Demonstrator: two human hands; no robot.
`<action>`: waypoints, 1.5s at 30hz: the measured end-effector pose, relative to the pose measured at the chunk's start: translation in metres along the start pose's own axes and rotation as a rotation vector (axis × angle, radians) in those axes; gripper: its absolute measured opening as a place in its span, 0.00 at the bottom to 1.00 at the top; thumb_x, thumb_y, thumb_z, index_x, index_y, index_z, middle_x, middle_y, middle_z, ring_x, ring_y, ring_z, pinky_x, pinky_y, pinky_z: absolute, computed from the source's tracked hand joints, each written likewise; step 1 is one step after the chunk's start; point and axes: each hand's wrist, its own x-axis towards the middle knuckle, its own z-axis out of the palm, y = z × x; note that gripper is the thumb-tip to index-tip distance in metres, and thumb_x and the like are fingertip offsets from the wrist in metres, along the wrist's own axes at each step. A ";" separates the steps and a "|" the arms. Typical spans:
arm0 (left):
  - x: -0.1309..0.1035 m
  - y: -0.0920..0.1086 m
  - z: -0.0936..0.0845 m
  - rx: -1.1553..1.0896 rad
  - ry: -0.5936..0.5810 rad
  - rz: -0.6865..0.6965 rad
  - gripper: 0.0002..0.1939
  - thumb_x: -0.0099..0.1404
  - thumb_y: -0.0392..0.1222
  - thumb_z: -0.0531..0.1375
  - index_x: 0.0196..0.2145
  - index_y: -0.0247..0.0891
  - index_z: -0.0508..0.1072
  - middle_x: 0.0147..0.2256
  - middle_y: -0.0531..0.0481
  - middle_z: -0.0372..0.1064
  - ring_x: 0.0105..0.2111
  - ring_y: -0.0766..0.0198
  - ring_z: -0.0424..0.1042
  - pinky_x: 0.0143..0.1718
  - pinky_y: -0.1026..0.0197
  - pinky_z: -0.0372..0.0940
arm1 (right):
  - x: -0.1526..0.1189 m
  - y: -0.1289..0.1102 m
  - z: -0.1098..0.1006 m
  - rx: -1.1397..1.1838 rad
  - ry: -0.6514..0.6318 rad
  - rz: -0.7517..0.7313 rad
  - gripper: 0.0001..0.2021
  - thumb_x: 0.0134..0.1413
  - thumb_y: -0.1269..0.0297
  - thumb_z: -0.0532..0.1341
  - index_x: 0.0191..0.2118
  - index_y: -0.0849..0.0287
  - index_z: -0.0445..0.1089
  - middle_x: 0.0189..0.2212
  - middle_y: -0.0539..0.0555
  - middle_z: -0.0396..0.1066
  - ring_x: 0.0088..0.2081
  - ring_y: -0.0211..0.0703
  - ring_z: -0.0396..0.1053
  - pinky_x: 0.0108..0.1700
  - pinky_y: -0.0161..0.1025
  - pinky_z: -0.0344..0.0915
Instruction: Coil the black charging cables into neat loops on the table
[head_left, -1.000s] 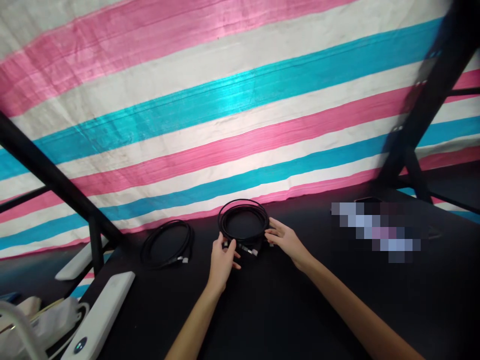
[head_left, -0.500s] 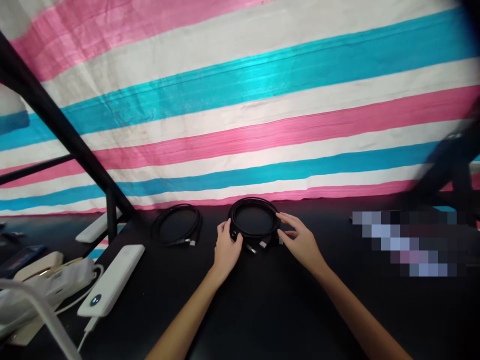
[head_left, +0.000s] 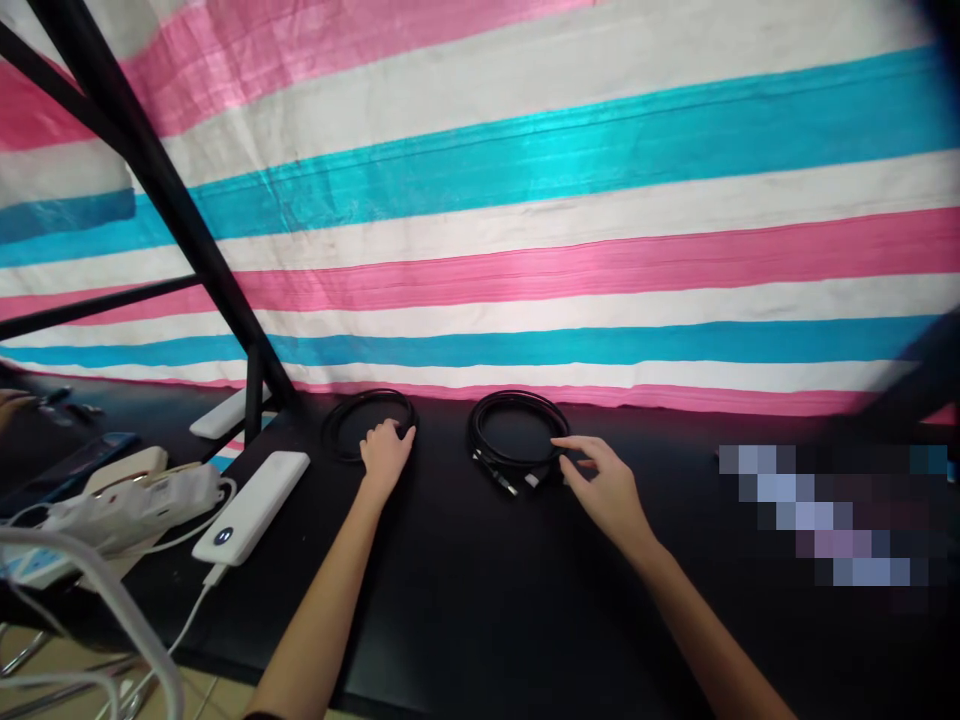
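Note:
Two coiled black cables lie side by side on the black table. My left hand is over the right side of the left coiled cable, fingers bent inside the loop and thumb at its outer edge; that cable's plugs are hidden beneath the hand. The right coiled cable lies flat, with a metal plug and a light-coloured plug at its front. At this coil's right edge is my right hand, its thumb and fingers apart and the fingertips close to or touching the cable.
A white power bank with a white lead stands left of my left arm. Further left are a white power strip with chargers, another white slab and a black metal frame. Striped sheeting hangs behind. A blurred-out patch covers the right side.
My left hand has moved left from the right coiled cable to the left one. My right hand stays beside the right coil. The view has shifted slightly.

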 end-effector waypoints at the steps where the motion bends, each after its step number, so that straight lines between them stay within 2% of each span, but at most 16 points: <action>1: 0.002 -0.003 0.000 0.001 -0.026 -0.003 0.16 0.60 0.47 0.57 0.41 0.35 0.74 0.43 0.35 0.73 0.48 0.44 0.68 0.48 0.48 0.60 | 0.000 -0.002 0.000 0.009 0.005 0.001 0.11 0.49 0.66 0.57 0.37 0.56 0.75 0.38 0.58 0.73 0.41 0.50 0.70 0.37 0.46 0.70; 4: 0.004 -0.003 0.000 -0.015 -0.067 -0.002 0.09 0.54 0.46 0.61 0.27 0.37 0.74 0.33 0.38 0.75 0.40 0.44 0.73 0.41 0.52 0.63 | 0.000 -0.006 -0.001 0.037 0.023 0.004 0.11 0.49 0.67 0.57 0.36 0.56 0.75 0.37 0.57 0.73 0.40 0.48 0.70 0.36 0.44 0.69; 7: -0.001 0.007 -0.008 -0.084 -0.020 0.016 0.10 0.56 0.46 0.60 0.23 0.37 0.71 0.26 0.40 0.72 0.35 0.45 0.74 0.38 0.52 0.64 | -0.001 -0.008 0.000 0.086 0.040 -0.003 0.10 0.48 0.69 0.57 0.35 0.56 0.75 0.36 0.56 0.72 0.38 0.47 0.70 0.35 0.42 0.68; 10: -0.015 0.022 -0.025 -0.205 0.112 0.041 0.18 0.65 0.52 0.49 0.32 0.37 0.70 0.26 0.44 0.70 0.31 0.52 0.73 0.36 0.55 0.64 | -0.002 -0.007 0.002 0.115 0.039 -0.006 0.11 0.48 0.70 0.56 0.34 0.57 0.75 0.35 0.56 0.72 0.37 0.45 0.70 0.34 0.41 0.67; 13: -0.048 0.035 -0.043 -0.388 0.247 0.095 0.20 0.69 0.52 0.41 0.42 0.37 0.64 0.31 0.47 0.68 0.29 0.62 0.71 0.31 0.62 0.64 | -0.002 -0.007 0.003 0.130 0.020 0.004 0.11 0.47 0.71 0.56 0.34 0.59 0.75 0.34 0.56 0.71 0.34 0.44 0.70 0.33 0.39 0.67; 15: -0.081 0.040 -0.053 -0.741 0.289 0.207 0.15 0.68 0.52 0.47 0.42 0.39 0.62 0.28 0.52 0.65 0.24 0.66 0.67 0.26 0.65 0.63 | -0.003 -0.011 0.004 0.155 -0.003 0.013 0.10 0.48 0.70 0.56 0.34 0.60 0.75 0.33 0.57 0.71 0.33 0.43 0.69 0.31 0.38 0.66; 18: -0.136 0.044 -0.058 -0.977 0.079 0.284 0.11 0.67 0.50 0.51 0.42 0.42 0.59 0.25 0.57 0.61 0.20 0.70 0.60 0.20 0.69 0.58 | -0.006 -0.021 0.004 0.217 -0.078 0.025 0.10 0.51 0.66 0.58 0.36 0.60 0.75 0.32 0.56 0.72 0.31 0.42 0.69 0.28 0.36 0.64; 22: -0.189 0.043 -0.047 -0.952 -0.335 0.359 0.12 0.69 0.47 0.49 0.48 0.43 0.56 0.28 0.56 0.62 0.20 0.71 0.59 0.18 0.70 0.56 | -0.013 -0.039 0.004 0.382 -0.325 0.037 0.15 0.58 0.57 0.55 0.40 0.60 0.75 0.30 0.55 0.74 0.30 0.39 0.70 0.30 0.35 0.64; 25: -0.208 0.042 -0.035 -0.941 -0.551 0.389 0.15 0.69 0.45 0.50 0.52 0.44 0.54 0.33 0.55 0.63 0.19 0.74 0.57 0.18 0.70 0.55 | -0.018 -0.050 0.003 0.657 -0.576 0.091 0.24 0.62 0.50 0.47 0.41 0.62 0.75 0.27 0.55 0.73 0.28 0.38 0.69 0.29 0.34 0.63; 27: -0.215 0.042 -0.032 -0.957 -0.650 0.388 0.16 0.69 0.45 0.51 0.53 0.45 0.55 0.36 0.54 0.64 0.17 0.75 0.55 0.18 0.69 0.54 | -0.020 -0.057 0.001 0.781 -0.668 0.144 0.27 0.62 0.46 0.46 0.41 0.62 0.75 0.27 0.55 0.72 0.28 0.38 0.69 0.28 0.34 0.63; 32: -0.222 0.042 -0.040 -0.887 -0.776 0.386 0.15 0.69 0.48 0.49 0.47 0.39 0.66 0.36 0.50 0.67 0.19 0.73 0.59 0.21 0.67 0.57 | -0.030 -0.081 -0.010 0.743 -0.885 0.243 0.18 0.54 0.52 0.61 0.44 0.59 0.73 0.30 0.51 0.71 0.25 0.35 0.66 0.23 0.30 0.62; 34: -0.225 0.040 -0.045 -0.889 -0.754 0.390 0.16 0.69 0.49 0.48 0.43 0.37 0.70 0.35 0.49 0.68 0.20 0.72 0.60 0.23 0.66 0.59 | -0.039 -0.092 -0.017 0.728 -0.937 0.313 0.16 0.55 0.55 0.60 0.45 0.58 0.72 0.30 0.51 0.71 0.22 0.32 0.65 0.20 0.29 0.60; 36: -0.229 0.038 -0.050 -0.929 -0.716 0.380 0.17 0.70 0.49 0.48 0.41 0.36 0.72 0.36 0.48 0.68 0.22 0.71 0.62 0.25 0.65 0.61 | -0.052 -0.100 -0.025 0.722 -0.892 0.406 0.15 0.59 0.55 0.57 0.46 0.57 0.71 0.31 0.51 0.72 0.22 0.33 0.66 0.21 0.29 0.61; 39: -0.233 0.028 -0.054 -1.043 -0.606 0.336 0.18 0.70 0.49 0.48 0.39 0.36 0.73 0.36 0.47 0.69 0.27 0.67 0.67 0.30 0.64 0.64 | -0.077 -0.106 -0.040 0.725 -0.670 0.525 0.14 0.62 0.56 0.54 0.47 0.58 0.69 0.30 0.51 0.74 0.26 0.35 0.70 0.28 0.32 0.66; 41: -0.232 0.018 -0.058 -1.124 -0.472 0.248 0.19 0.69 0.51 0.48 0.38 0.36 0.72 0.34 0.46 0.70 0.30 0.65 0.69 0.31 0.63 0.65 | -0.096 -0.105 -0.051 0.719 -0.557 0.592 0.18 0.64 0.54 0.51 0.51 0.58 0.66 0.22 0.49 0.72 0.23 0.37 0.69 0.28 0.33 0.65; 45: -0.224 -0.010 -0.069 -1.217 -0.302 -0.003 0.23 0.66 0.59 0.48 0.34 0.36 0.69 0.28 0.49 0.69 0.17 0.71 0.61 0.15 0.68 0.52 | -0.133 -0.098 -0.071 0.582 -0.456 0.701 0.25 0.64 0.50 0.49 0.58 0.62 0.60 0.14 0.46 0.66 0.17 0.37 0.66 0.25 0.34 0.64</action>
